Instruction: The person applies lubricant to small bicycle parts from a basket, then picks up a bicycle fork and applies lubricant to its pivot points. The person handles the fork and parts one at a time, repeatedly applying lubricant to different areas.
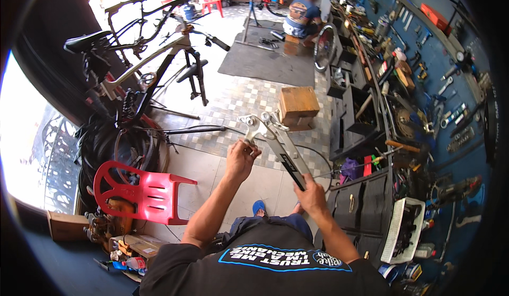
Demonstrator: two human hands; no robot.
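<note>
A silver-grey bike swingarm (280, 148) with a black panel on its side is held out in front of my chest, slanting from upper left to lower right. My right hand (313, 194) is wrapped round its lower arm. At its upper end is a silver link (253, 127) with round pivot holes. My left hand (242, 159) is closed on the lower tip of that link, fingers pinched together. Whether the link is bolted on or only resting there, I cannot tell. A second arm of the swingarm is partly hidden behind the first.
A red plastic chair (154, 192) stands at left by coiled black tyres (119, 147). Bike frames (143, 73) hang behind it. A cardboard box (298, 105) sits ahead on the tiles. Tools line the blue wall (450, 99) at right, above a workbench. Another person (302, 17) crouches far off.
</note>
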